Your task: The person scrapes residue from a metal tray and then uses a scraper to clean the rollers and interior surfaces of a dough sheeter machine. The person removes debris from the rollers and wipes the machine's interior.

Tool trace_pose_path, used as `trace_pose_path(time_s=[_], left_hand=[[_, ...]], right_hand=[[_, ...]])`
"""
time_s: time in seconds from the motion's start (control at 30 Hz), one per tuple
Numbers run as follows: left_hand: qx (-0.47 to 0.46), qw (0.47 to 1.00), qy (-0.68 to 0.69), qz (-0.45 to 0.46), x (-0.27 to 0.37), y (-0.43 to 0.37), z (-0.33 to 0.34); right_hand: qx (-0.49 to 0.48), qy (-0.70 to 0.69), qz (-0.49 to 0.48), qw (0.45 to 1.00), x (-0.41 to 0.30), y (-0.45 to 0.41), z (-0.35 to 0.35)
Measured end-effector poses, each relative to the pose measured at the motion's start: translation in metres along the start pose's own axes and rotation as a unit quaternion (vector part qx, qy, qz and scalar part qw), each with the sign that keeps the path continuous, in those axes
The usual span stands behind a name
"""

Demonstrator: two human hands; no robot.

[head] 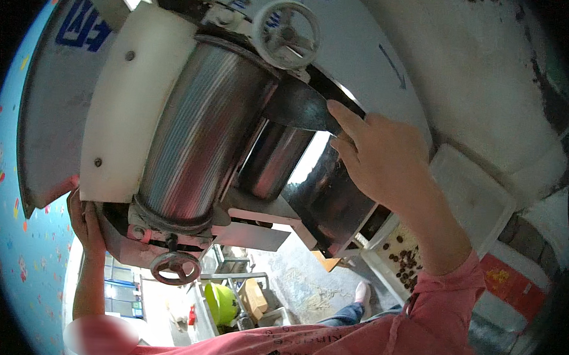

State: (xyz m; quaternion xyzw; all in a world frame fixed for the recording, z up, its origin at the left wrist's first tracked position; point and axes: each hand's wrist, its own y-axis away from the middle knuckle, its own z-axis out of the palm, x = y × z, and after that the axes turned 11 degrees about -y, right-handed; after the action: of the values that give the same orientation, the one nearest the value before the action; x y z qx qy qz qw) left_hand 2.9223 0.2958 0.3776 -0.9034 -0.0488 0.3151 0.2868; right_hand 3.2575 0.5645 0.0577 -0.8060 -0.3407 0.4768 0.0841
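My right hand (385, 153) grips a dark, broad-bladed scraper (295, 104) by its narrow end. The blade reaches over the upper end of a small smooth metal roller (278, 163), close to a large shiny roller (203, 131) with streaked reflections. Both rollers belong to a grey metal roller machine. My left hand (85, 216) rests against the machine's lower left side, just below a white board (135, 104) fixed with bolts. Its fingers are partly hidden at the edge, and I cannot tell whether they grip it. A dark sloping plate (329, 198) sits under my right wrist.
Handwheels stand at the top (287, 33) and bottom (176, 268) of the machine. To the right are a tray (378, 272) with brown pieces and a whitish plastic bin (474, 200). A lime-green basin (220, 303) and a cardboard box (253, 297) are below, near the concrete floor (303, 283).
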Motion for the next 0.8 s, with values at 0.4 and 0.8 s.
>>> trace_pose_path(time_s=[0.4, 0.8], left_hand=[[0.027, 0.998, -0.051, 0.009, 0.030, -0.005, -0.005], [0.069, 0.997, -0.044, -0.009, 0.033, -0.003, -0.004]], right_hand=[[0.053, -0.019, -0.034, 0.998, -0.048, -0.011, -0.017], [-0.073, 0.147, -0.020, 0.986, -0.140, -0.113, -0.091]])
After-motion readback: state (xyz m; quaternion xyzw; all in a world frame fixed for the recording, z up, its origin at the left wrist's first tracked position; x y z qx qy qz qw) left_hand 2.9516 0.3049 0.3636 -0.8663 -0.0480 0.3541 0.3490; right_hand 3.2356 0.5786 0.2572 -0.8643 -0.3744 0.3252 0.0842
